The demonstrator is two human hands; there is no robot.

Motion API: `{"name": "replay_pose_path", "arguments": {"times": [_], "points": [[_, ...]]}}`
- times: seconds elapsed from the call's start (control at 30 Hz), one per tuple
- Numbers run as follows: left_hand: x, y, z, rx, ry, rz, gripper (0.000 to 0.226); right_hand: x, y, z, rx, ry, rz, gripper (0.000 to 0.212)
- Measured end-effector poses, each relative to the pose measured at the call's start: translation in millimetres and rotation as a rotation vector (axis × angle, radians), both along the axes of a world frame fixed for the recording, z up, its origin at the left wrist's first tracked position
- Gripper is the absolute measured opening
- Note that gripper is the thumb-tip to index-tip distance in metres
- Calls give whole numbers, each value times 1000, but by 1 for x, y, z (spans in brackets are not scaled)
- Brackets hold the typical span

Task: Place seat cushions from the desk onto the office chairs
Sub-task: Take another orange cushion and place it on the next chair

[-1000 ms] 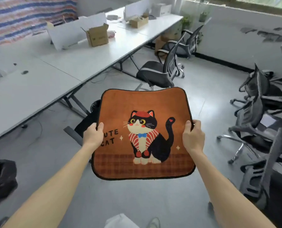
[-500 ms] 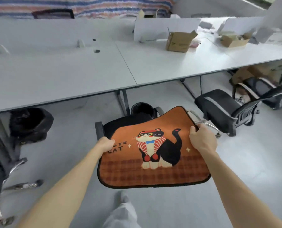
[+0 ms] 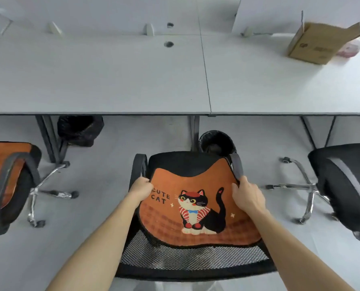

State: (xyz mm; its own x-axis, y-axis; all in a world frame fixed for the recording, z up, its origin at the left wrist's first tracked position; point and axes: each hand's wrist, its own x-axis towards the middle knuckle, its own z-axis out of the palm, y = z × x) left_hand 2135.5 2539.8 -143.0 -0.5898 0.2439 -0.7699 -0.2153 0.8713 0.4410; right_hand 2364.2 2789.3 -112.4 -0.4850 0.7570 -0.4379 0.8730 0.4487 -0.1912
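Both hands are on the cushion (image 3: pixel 195 208) here, orange with a black-and-white cat and the words "CUTE CAT" facing up. The left hand (image 3: pixel 141 189) grips its left edge, fingers curled round the border. The right hand (image 3: pixel 247 196) clamps the right edge, thumb on top and fingers tucked beneath. The cushion hangs over the seat of the middle chair (image 3: pixel 181 164), between the left armrest (image 3: pixel 138 171) and the right armrest (image 3: pixel 236 166). Its far edge sags in the middle and leaves black seat showing beyond it. Its near edge sits above the mesh backrest (image 3: pixel 185 259), which is closest to the camera. Whether the cushion touches the seat, I cannot tell. The chair on the left (image 3: pixel 17 206) carries a second cushion (image 3: pixel 9 149) of the same orange on its seat. The chair on the right (image 3: pixel 342 185) shows a bare black seat. Ahead runs the long grey desk (image 3: pixel 112 80), with a cardboard box (image 3: pixel 319 45) at its far right. Under the desk, a bin (image 3: pixel 216 141) stands just beyond the middle chair, and a black bag-lined bin (image 3: pixel 80 131) sits further left.
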Motion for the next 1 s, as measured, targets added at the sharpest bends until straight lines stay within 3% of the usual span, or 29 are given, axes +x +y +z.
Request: {"name": "replay_pose_path", "arguments": {"times": [0.1,0.23,0.4,0.5,0.7,1.0], "points": [[5,24,-30,-53,65,41,44,-17,18,-50,-136,36,11,38],[15,34,-35,-96,102,63,56,-28,25,-80,-160,46,14,40],[-2,47,-101,-68,223,176,48,-67,48,-135,-123,147,-83,34],[-12,51,-155,-99,269,178,47,-83,54,-180,-191,198,-257,35],[-16,46,-255,-276,189,78,37,-72,46,-274,-203,107,-431,37],[-4,44,-275,-501,153,-47,55,-62,46,-309,-143,5,-414,43]]}}
